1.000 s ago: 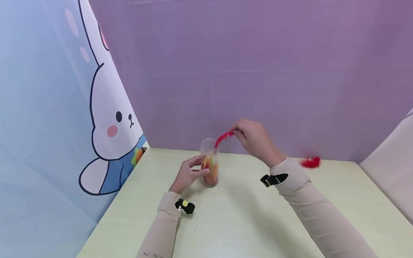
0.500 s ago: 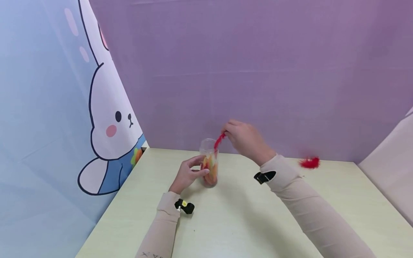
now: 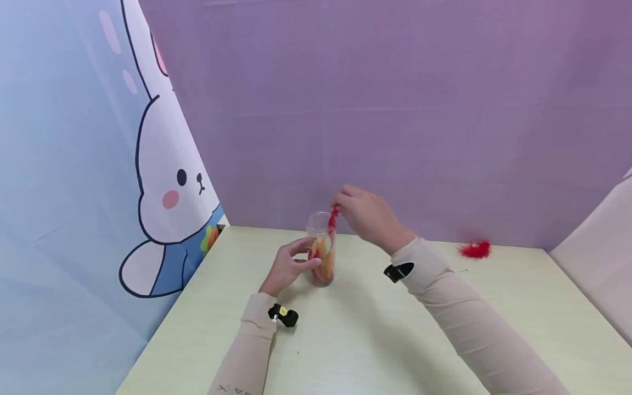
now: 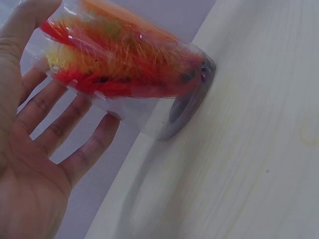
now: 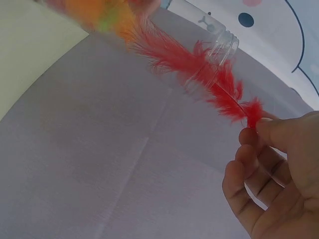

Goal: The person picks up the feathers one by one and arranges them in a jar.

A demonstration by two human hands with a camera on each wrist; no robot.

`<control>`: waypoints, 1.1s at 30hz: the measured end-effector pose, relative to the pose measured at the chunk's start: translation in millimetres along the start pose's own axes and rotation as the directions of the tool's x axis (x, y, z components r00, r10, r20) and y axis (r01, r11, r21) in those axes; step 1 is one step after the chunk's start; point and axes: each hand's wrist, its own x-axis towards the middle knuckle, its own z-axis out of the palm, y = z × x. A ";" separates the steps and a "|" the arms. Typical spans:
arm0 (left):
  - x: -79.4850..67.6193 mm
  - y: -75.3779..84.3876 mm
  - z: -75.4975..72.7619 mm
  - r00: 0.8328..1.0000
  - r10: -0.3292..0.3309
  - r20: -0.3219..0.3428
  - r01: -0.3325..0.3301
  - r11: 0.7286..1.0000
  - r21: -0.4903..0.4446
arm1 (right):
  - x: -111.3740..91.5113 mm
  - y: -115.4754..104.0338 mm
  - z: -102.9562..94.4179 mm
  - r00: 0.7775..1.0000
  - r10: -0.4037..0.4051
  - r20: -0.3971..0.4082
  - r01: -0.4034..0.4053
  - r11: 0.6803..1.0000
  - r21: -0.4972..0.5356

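Observation:
A clear glass jar (image 3: 323,224) stands upright on the table, with several red, orange and yellow feathers (image 4: 124,59) packed in its lower part. My left hand (image 3: 288,266) holds the jar's side, thumb and fingers curved round it. Above the rim, my right hand (image 3: 367,216) pinches the end of a red feather (image 5: 224,92) between thumb and index finger. The rest of that feather hangs down through the jar's mouth, its far tip reaching close to the feathers inside. The other right fingers are loosely curled.
Another red feather (image 3: 475,249) lies on the pale table (image 3: 336,340) at the back right. A purple backdrop (image 3: 395,109) rises behind the table's rear edge, close beyond the jar. A blue cloth with a rabbit print (image 3: 170,164) hangs at the left.
My right hand has moved left to above the jar's mouth, bringing the red feather steeper and further in. My left hand and the jar have stayed in place.

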 end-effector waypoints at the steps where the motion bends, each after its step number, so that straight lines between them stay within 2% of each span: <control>1: 0.0 -0.1 0.2 1.000 0.000 -0.001 0.000 1.000 -0.001 | -0.1 -0.3 0.0 1.000 0.002 -0.001 -0.002 1.000 0.008; 8: 1.0 -0.2 0.4 1.000 0.008 -0.004 -0.008 1.000 0.002 | -1.9 0.0 1.2 1.000 0.015 -0.006 -0.015 0.999 0.044; 18: 0.0 3.2 1.9 1.000 -0.004 -0.006 0.003 1.000 -0.003 | -4.9 0.0 3.5 0.998 0.047 0.029 -0.049 0.995 0.083; 26: 0.4 2.6 2.5 1.000 -0.001 0.002 0.001 1.000 0.002 | -15.0 9.8 9.8 0.998 0.059 -0.025 -0.056 0.992 0.117; 33: -0.8 3.6 3.0 1.000 0.006 0.003 -0.006 1.000 -0.004 | -34.0 30.3 18.5 0.987 0.134 -0.091 -0.121 0.983 0.140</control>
